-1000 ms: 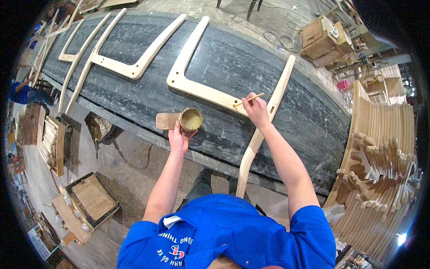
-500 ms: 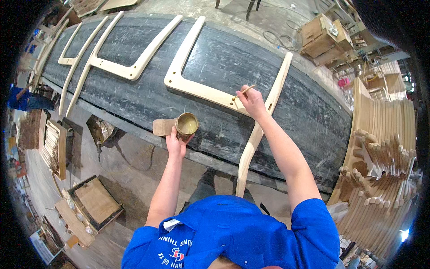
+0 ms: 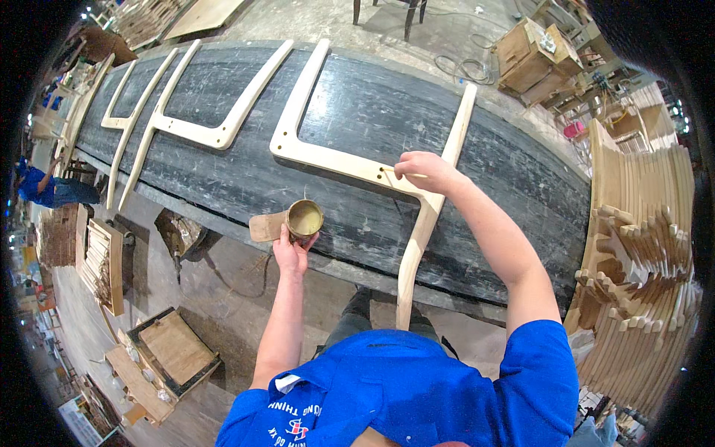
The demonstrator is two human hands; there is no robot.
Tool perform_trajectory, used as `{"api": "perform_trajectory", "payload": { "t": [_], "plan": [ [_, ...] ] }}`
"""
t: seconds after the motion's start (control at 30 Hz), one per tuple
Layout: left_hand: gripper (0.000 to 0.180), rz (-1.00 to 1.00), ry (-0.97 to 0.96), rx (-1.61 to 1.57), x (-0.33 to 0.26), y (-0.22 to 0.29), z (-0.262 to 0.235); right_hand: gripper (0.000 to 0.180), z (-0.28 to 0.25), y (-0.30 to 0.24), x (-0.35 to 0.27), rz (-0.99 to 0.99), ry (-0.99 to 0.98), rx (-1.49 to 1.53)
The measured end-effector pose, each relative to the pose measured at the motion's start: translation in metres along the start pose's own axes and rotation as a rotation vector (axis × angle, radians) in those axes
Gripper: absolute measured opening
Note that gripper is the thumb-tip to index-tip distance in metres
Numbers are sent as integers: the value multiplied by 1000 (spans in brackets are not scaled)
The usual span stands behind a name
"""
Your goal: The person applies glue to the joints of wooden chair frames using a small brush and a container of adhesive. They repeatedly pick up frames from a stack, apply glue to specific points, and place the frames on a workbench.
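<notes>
We're looking down on a long dark workbench [image 3: 357, 127], its top scuffed and streaked pale, with bare wooden frame pieces laid across it. Our left hand [image 3: 292, 249] is wrapped around a small round tin [image 3: 304, 219] of yellowish stuff, glue by the look of it, though we can't be sure, held at the bench's near edge. Our right hand [image 3: 424, 170] pinches a thin stick [image 3: 398, 172], its tip touching the nearest pale frame [image 3: 328, 158] just where the long leg [image 3: 421, 238] joins. More frames [image 3: 201, 132] lie further left. Around us: curved wooden parts stacked [image 3: 640, 246] on the right, a crate [image 3: 173, 350] on the concrete floor, and another person in blue [image 3: 45, 186] far left.
</notes>
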State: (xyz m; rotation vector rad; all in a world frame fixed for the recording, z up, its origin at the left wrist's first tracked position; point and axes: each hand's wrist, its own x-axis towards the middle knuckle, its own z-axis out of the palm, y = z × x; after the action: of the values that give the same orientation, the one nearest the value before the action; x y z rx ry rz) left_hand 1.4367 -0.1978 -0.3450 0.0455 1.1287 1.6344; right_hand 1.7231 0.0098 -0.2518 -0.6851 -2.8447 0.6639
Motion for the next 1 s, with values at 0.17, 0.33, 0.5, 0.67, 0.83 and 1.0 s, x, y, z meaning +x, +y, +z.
{"api": "perform_trajectory", "payload": {
  "t": [0.17, 0.33, 0.5, 0.67, 0.83, 1.0],
  "plan": [
    [37, -5, 7, -10, -15, -3, 8, 10, -80, -29, -59, 158, 229, 160],
    [38, -69, -115, 12, -31, -27, 66, 13, -212, -57, -175, 219, 716, -438],
    [37, 8, -278, 23, -90, -59, 162, 16, -376, -134, -319, 413, 812, -1079],
    [35, -6, -392, -5, -164, -131, 247, 31, -496, -229, -533, 773, 720, -1578],
    [37, -8, -474, 13, -209, -183, 284, 50, -532, -279, -774, 1400, 537, -1633],
    [33, 47, -369, 17, -251, -189, 294, 83, -494, -243, -933, 1961, 393, -1291]
  ]
}}
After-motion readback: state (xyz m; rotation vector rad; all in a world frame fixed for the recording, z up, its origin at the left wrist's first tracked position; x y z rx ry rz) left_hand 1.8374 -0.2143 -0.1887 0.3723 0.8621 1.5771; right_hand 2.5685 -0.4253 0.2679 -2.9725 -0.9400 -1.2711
